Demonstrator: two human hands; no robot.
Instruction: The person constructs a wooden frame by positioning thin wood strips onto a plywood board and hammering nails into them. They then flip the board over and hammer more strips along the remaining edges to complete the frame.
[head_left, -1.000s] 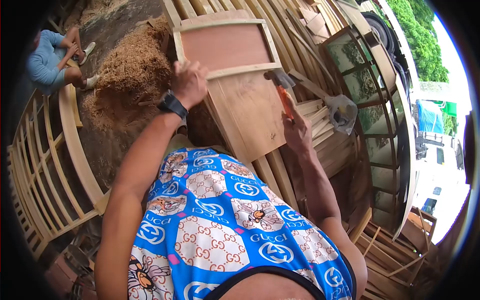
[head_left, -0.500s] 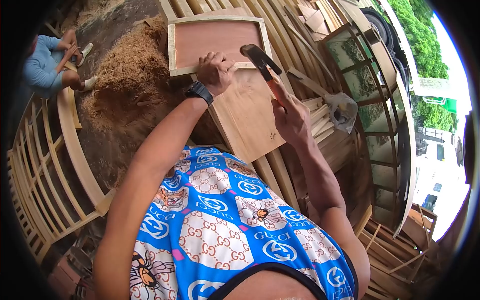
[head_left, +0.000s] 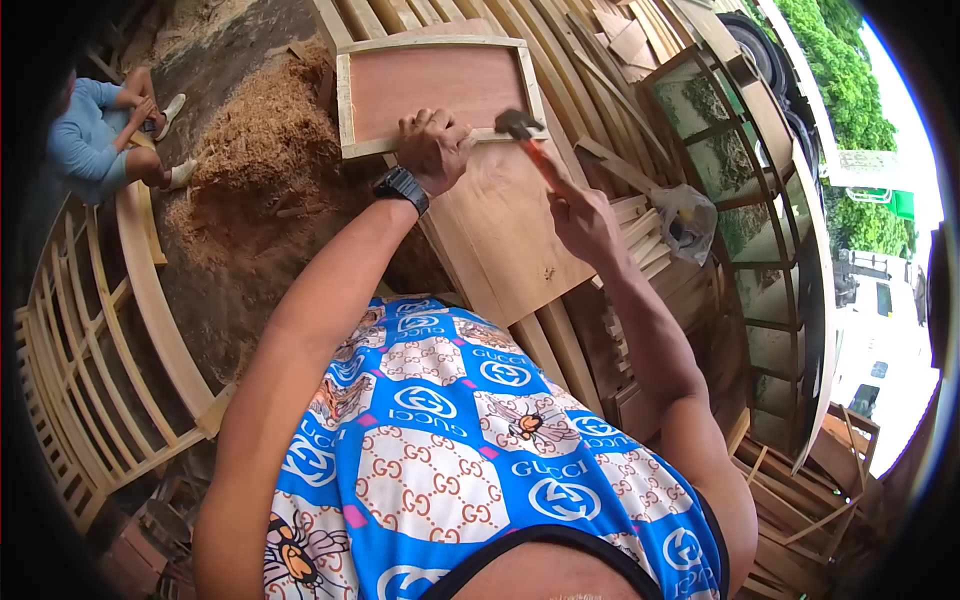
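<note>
A shallow wooden frame with a reddish plywood panel (head_left: 435, 90) inside its pale rails lies on a plywood sheet (head_left: 505, 235). My left hand (head_left: 432, 148), with a black watch on the wrist, is closed over the frame's near rail, its knuckles up; the undersides of the fingers are hidden. In my right hand (head_left: 582, 222) is a hammer (head_left: 540, 160), gripped by its orange handle. The dark hammer head is down at the near rail, close to the frame's right corner and to the right of my left hand.
A person (head_left: 95, 135) sits at the far left beside a pile of wood shavings (head_left: 265, 150). Slatted woodwork (head_left: 110, 350) stands at left. Long boards (head_left: 560, 60) lie beyond and beneath the sheet. A clear plastic bag (head_left: 688, 222) and a paned window frame (head_left: 725, 170) are at right.
The hammer head has swung down from above the rail to the rail itself, and my right hand has shifted slightly right. My left hand stays on the frame.
</note>
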